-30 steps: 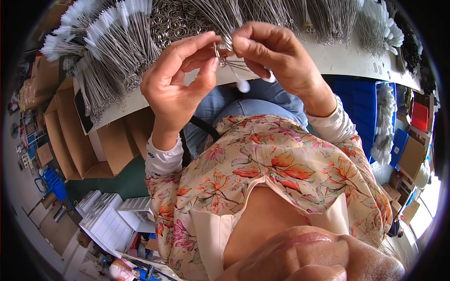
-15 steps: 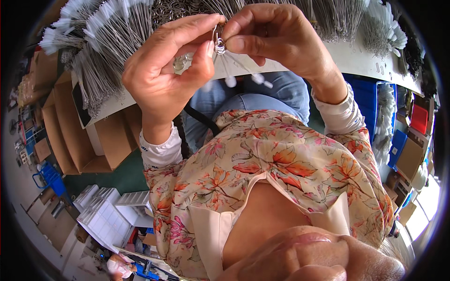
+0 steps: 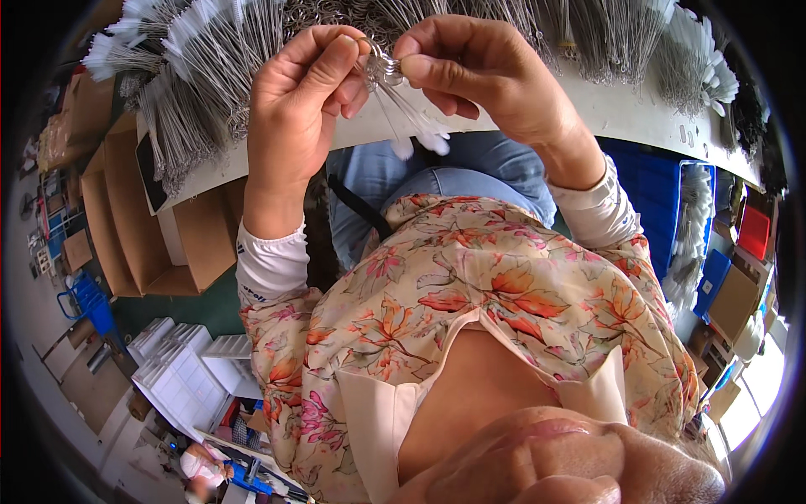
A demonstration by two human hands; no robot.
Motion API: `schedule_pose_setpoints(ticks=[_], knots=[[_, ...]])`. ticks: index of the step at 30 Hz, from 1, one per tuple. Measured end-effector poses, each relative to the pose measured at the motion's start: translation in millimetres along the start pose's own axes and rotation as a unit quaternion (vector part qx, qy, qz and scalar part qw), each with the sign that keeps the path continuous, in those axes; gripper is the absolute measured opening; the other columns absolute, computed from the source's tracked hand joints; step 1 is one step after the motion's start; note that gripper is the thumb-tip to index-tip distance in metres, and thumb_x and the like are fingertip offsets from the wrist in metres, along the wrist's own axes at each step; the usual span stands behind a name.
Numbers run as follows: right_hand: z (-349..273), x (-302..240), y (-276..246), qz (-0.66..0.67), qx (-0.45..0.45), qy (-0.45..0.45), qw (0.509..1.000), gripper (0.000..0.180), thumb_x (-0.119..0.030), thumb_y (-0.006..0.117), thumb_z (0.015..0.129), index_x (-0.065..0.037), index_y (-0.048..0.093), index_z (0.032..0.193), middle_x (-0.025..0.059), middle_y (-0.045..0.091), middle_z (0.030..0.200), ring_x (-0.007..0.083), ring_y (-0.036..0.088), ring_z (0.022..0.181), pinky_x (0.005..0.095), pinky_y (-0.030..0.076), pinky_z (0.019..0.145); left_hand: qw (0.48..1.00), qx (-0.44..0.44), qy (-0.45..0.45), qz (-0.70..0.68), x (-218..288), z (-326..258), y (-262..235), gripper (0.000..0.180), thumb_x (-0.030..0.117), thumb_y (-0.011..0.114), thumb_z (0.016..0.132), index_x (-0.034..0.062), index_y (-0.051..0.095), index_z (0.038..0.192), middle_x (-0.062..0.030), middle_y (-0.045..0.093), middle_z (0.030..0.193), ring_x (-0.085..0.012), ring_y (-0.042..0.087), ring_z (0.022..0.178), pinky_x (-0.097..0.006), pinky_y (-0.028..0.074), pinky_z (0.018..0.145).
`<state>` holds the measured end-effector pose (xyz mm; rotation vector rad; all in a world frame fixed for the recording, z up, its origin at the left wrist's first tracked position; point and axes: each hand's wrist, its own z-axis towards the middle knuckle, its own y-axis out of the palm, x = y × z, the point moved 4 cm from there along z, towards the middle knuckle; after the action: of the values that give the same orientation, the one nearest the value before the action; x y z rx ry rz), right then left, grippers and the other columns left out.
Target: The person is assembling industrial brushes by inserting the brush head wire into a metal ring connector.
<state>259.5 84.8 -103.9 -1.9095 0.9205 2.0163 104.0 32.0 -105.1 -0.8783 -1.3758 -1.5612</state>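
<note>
Both hands meet above the table's near edge over a small metal ring [image 3: 376,52]. My left hand [image 3: 306,97] is closed in a pinch on the ring's left side. Thumb and forefinger of my right hand [image 3: 495,80] close on the looped ends beside it. Several thin wire brushes [image 3: 406,109] hang from there, their white bristle tips [image 3: 432,140] pointing down toward my lap. The fingers partly hide the ring and loops.
Bundles of wire brushes [image 3: 227,63] with white bristles cover the table's left, with more bundles [image 3: 617,42] at right. A heap of metal rings [image 3: 323,18] lies between. Open cardboard boxes [image 3: 126,218] stand left below the white table [image 3: 579,101]; a blue bin [image 3: 642,189] stands right.
My left hand has turned and its fingers have drawn together on the ring. The ring and brushes have shifted slightly, and the bristle tips now hang closer together.
</note>
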Motion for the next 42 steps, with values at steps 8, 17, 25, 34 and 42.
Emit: schedule_pose_setpoints(ticks=[8,17,25,34,42], knots=[[0,-3,-4,-0.016,-0.010,0.045,0.999,0.015,-0.016,0.058,0.092,-0.001,0.059,0.094,-0.0028,0.053,0.068,0.0032,0.044,0.056,0.0189,0.030,0.048,0.949,-0.016,0.001,0.315,13,-6,12,0.014,0.013,0.056,0.093,0.0006,0.060,0.096,-0.0022,0.058,0.074,-0.0046,0.043,0.054,-0.018,0.036,0.048],[0,11,3,-0.098,0.014,0.005,0.995,0.019,-0.019,0.059,0.091,-0.001,0.065,0.094,-0.0037,0.049,0.063,0.0033,0.040,0.054,0.0189,0.028,0.047,0.870,-0.022,0.073,0.487,23,-22,12,0.017,0.011,0.054,0.093,-0.0032,0.062,0.099,-0.0070,0.064,0.091,-0.0087,0.058,0.074,-0.020,0.047,0.066],[23,46,36,0.004,0.015,-0.066,0.998,0.010,-0.011,0.059,0.091,-0.002,0.055,0.095,0.0006,0.057,0.077,0.0055,0.053,0.066,0.0196,0.044,0.060,0.978,0.178,0.038,-0.105,-7,-32,-18,0.016,0.011,0.057,0.090,-0.0034,0.063,0.093,-0.0122,0.066,0.093,-0.0201,0.063,0.084,-0.033,0.051,0.081],[53,54,71,-0.033,0.006,-0.214,0.976,0.015,-0.003,0.069,0.081,-0.001,0.058,0.092,0.0026,0.063,0.086,0.0069,0.058,0.076,0.0220,0.049,0.070,0.965,0.224,0.112,-0.077,14,-68,-51,0.016,0.011,0.057,0.089,-0.0024,0.064,0.094,-0.0108,0.066,0.093,-0.0191,0.063,0.086,-0.030,0.050,0.080],[82,44,123,-0.034,-0.090,-0.169,0.981,0.010,-0.008,0.068,0.083,0.000,0.068,0.088,0.0081,0.067,0.080,0.0145,0.064,0.070,0.0276,0.051,0.060,0.941,0.255,0.054,0.215,45,-116,-75,0.022,0.029,0.053,0.095,0.0066,0.057,0.094,0.0003,0.056,0.071,-0.0054,0.051,0.062,-0.019,0.039,0.054]])
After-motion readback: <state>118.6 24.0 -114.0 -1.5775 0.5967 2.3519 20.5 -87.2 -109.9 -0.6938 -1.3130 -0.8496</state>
